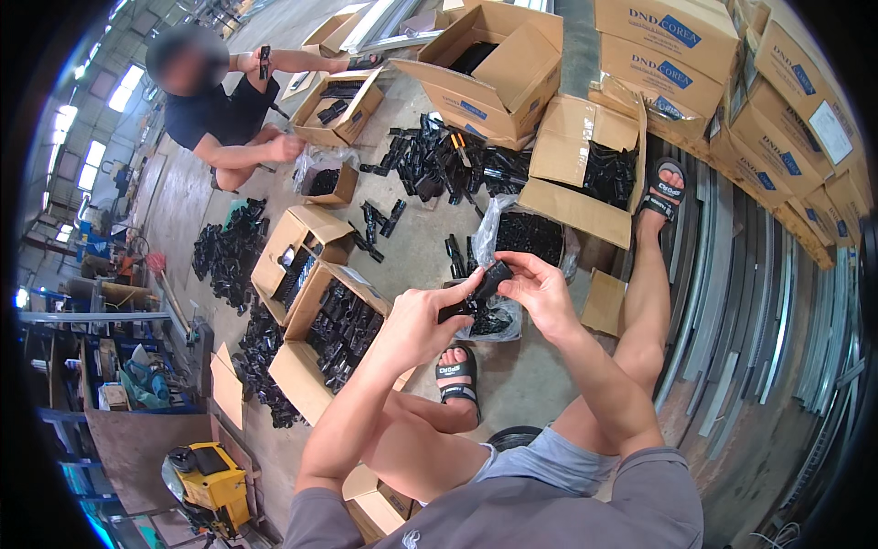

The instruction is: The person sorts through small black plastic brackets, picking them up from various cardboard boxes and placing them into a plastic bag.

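In front of my body, both hands are closed on a small black plastic part [495, 277]. My left hand [428, 320] grips its lower left end, with the thumb and forefinger along it. With the fingertips of my right hand [540, 291] I pinch its upper right end. My fingers hide much of its shape. Just beyond and below my hands stand a plastic-lined box of small black pieces [530, 236] and another plastic-lined container of black parts [498, 322]. To the left of my left hand is an open carton packed with black parts [343, 322].
Loose black parts [430, 160] lie heaped on the floor ahead, with another heap [229, 252] at left. A co-worker [215, 119] sits at far left holding a black part. Stacked cartons [668, 55] and long metal profiles [732, 302] line the right. My sandalled foot [666, 188] stands beside them.
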Demonstrator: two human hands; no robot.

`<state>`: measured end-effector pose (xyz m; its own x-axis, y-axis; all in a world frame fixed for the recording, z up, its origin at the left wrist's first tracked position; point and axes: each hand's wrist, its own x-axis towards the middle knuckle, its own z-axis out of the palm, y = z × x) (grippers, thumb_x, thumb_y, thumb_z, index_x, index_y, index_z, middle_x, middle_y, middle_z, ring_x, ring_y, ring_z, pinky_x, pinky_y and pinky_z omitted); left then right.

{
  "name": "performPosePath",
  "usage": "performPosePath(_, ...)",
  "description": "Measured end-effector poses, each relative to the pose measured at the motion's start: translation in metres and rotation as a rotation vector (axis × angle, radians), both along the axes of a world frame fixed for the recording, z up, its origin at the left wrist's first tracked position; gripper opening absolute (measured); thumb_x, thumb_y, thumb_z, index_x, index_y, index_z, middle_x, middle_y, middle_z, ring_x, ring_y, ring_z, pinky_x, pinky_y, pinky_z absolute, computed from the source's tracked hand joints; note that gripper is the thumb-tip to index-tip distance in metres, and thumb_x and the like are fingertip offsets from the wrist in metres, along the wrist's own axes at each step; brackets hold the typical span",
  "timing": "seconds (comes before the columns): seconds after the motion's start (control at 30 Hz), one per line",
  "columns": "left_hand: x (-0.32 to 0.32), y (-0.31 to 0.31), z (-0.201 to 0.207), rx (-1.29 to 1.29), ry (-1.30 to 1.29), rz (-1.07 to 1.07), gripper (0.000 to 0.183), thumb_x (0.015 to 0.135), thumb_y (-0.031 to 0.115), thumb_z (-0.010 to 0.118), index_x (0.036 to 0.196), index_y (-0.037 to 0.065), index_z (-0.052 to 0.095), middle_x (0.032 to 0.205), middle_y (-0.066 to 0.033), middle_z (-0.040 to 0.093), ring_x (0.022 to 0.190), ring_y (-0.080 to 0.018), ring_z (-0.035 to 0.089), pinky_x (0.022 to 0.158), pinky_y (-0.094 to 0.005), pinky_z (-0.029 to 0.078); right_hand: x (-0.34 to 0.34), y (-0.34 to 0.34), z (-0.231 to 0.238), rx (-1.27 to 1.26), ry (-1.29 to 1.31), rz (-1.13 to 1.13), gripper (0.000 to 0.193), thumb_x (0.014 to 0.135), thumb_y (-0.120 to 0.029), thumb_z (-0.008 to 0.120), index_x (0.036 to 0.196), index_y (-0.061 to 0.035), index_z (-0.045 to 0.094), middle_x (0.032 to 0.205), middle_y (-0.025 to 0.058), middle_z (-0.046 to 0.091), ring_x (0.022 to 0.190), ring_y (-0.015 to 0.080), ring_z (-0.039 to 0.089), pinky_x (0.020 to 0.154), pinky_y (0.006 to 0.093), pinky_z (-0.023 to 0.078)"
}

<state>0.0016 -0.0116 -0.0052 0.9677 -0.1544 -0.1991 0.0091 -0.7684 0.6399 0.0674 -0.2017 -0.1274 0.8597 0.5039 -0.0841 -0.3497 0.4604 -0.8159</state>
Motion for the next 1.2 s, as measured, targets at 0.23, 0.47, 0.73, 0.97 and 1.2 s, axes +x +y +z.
performPosePath(0.23,0.002,0.009,-0.013,-0.238,0.144,0.051,0.073,0.082,-0.001,0.071,0.148,0.020,0.049,0.081,-0.0084,0.067,0.075,-0.0053,0.052,0.078,-0.0248,0.050,0.000,0.000,0.002,0.041,-0.017,-0.032,0.050,0.084,0.005,0.075,0.131,0.0051,0.058,0.116,0.0095,0.068,0.104,0.0120,0.064,0.093,0.0257,0.053)
performPosePath(0.47,0.002,0.010,-0.016,-0.238,0.120,0.056,0.071,0.085,-0.002,0.068,0.149,0.022,0.047,0.082,-0.0071,0.063,0.081,-0.0023,0.046,0.080,-0.0233,0.048,-0.002,0.001,0.001,-0.013,-0.035,-0.079,0.048,0.084,0.005,0.075,0.130,0.0048,0.059,0.113,0.0086,0.068,0.102,0.0116,0.065,0.093,0.0258,0.053)
performPosePath(0.73,0.002,0.005,0.000,-0.146,0.059,0.056,0.075,0.086,-0.002,0.067,0.152,0.020,0.041,0.098,-0.0127,0.071,0.086,-0.0061,0.056,0.082,-0.0279,0.050,-0.005,0.004,0.007,-0.014,-0.026,-0.148,0.047,0.085,0.004,0.075,0.130,0.0037,0.059,0.117,0.0079,0.067,0.103,0.0112,0.064,0.093,0.0260,0.053)
performPosePath(0.97,-0.001,-0.003,0.004,-0.219,0.000,0.128,0.063,0.086,-0.006,0.068,0.144,0.011,0.049,0.114,-0.0208,0.072,0.106,-0.0184,0.069,0.087,-0.0329,0.053,-0.004,0.005,0.006,0.008,-0.037,-0.175,0.047,0.084,0.004,0.075,0.129,0.0034,0.060,0.120,0.0078,0.066,0.104,0.0114,0.064,0.093,0.0261,0.053)
performPosePath(1.2,0.000,-0.007,0.008,-0.159,-0.018,0.104,0.055,0.085,-0.005,0.069,0.137,0.009,0.057,0.108,-0.0191,0.073,0.098,-0.0173,0.071,0.085,-0.0315,0.053,-0.006,0.003,0.010,0.009,-0.045,-0.201,0.048,0.083,0.005,0.075,0.129,0.0039,0.060,0.119,0.0076,0.067,0.105,0.0118,0.064,0.094,0.0266,0.052)
